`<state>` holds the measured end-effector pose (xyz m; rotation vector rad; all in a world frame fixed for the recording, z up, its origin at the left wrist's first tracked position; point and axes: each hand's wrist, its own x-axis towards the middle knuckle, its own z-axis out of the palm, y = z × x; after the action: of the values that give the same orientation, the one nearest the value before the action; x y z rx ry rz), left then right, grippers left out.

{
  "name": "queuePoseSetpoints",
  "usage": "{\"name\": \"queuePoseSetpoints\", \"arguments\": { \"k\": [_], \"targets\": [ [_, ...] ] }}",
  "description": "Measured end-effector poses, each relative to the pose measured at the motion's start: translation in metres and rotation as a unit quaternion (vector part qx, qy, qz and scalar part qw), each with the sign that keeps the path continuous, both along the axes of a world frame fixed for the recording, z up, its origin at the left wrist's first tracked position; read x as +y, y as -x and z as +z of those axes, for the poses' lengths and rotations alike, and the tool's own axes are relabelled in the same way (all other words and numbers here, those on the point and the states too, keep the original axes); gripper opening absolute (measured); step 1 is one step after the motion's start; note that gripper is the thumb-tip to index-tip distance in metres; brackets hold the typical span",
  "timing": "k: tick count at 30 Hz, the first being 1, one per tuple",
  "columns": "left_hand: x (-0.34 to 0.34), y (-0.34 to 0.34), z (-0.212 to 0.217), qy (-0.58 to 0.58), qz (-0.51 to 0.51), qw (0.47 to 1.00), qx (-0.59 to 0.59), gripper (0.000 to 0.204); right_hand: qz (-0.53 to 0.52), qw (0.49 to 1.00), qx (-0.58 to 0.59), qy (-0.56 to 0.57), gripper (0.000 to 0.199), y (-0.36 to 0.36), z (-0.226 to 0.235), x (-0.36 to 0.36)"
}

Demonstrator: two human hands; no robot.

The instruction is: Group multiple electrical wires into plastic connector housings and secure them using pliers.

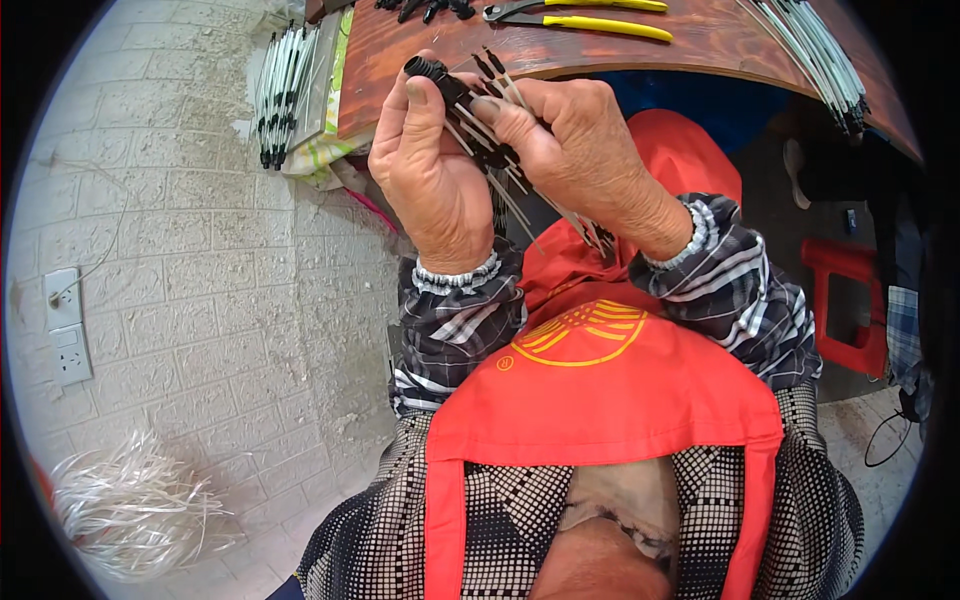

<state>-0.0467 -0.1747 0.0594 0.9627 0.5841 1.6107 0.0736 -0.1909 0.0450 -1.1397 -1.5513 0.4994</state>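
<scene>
In front of my chest, both hands meet near the table's edge. My left hand (440, 195) is closed on a black ribbed cylindrical piece (427, 69), held between thumb and fingers with its round end up. Thin pale rods with black joints (513, 207) fan out from beneath this piece and hang down between my hands toward the apron. My right hand (585, 145) pinches among the rods just below the black piece, its thumb pressed beside it. The fingertips under the thumb are partly hidden, so which rod it grips is unclear.
Yellow-handled pliers (600, 22) and small black parts (432, 10) lie on the wooden table (400, 58). Bundles of pale rods lie at left (287, 90) and right (815, 60). A red stool (840, 345) stands right; a heap of white strips (140, 510) sits lower left.
</scene>
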Motion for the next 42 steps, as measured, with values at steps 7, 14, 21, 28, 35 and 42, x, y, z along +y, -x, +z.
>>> {"name": "queuePoseSetpoints", "arguments": {
  "k": [7,14,21,28,35,42],
  "targets": [
    [-0.001,0.004,-0.005,-0.005,-0.004,1.000,0.004,0.031,0.056,0.998,-0.025,-0.025,0.019,-0.003,0.000,0.002],
    [0.008,0.007,-0.005,-0.009,-0.070,0.997,-0.012,0.034,0.062,0.995,0.078,0.025,0.022,0.001,0.000,0.004],
    [0.009,0.016,-0.002,0.045,-0.083,0.992,0.079,0.040,0.008,0.997,0.039,0.062,0.029,0.006,0.003,0.000],
    [-0.002,0.014,-0.005,0.042,0.015,0.990,0.137,0.041,0.000,1.000,-0.002,0.015,0.026,0.017,-0.002,-0.005],
    [-0.002,0.010,-0.012,0.010,0.016,0.997,0.079,0.036,0.011,0.999,-0.039,0.009,0.030,0.016,-0.005,-0.010],
    [-0.003,0.011,-0.013,0.012,0.017,0.999,0.042,0.029,-0.029,0.996,0.016,-0.082,0.021,0.021,-0.015,-0.013]
  ]
}}
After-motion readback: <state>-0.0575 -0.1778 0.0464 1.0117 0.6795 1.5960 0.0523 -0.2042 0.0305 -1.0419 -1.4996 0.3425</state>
